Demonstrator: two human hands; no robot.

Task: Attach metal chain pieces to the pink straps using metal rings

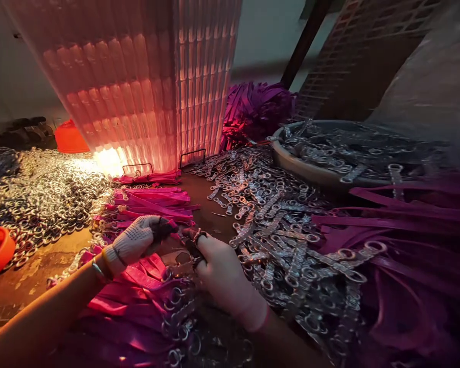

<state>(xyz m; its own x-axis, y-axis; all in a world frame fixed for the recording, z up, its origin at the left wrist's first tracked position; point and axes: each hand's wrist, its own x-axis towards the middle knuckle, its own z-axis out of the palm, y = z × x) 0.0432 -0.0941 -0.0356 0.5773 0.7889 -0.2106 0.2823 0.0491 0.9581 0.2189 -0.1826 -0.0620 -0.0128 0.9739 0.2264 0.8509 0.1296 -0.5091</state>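
Note:
My left hand (138, 239), in a white dotted glove with dark-wrapped fingertips, is closed, its fingers pinched together. A small pink bit shows at its fingertips. Almost touching it, my right hand (224, 276) is also closed, gloved, with dark wraps on thumb and fingers. What either hand pinches is too small and dark to make out. Just below the fingertips lies a flat piece with a roundish hole (182, 257). Pink-purple straps (138, 286) with metal rings lie under my left forearm, and another row of straps (153, 202) lies beyond the hands.
Chain-like metal links with ring ends (268, 204) are heaped on the right, beside a wide basin (291, 161) of more links. Small rings (42, 189) cover the left. Purple straps (414, 266) lie far right. Ribbed translucent panels (138, 92) stand behind; an orange bowl (2, 250) sits left.

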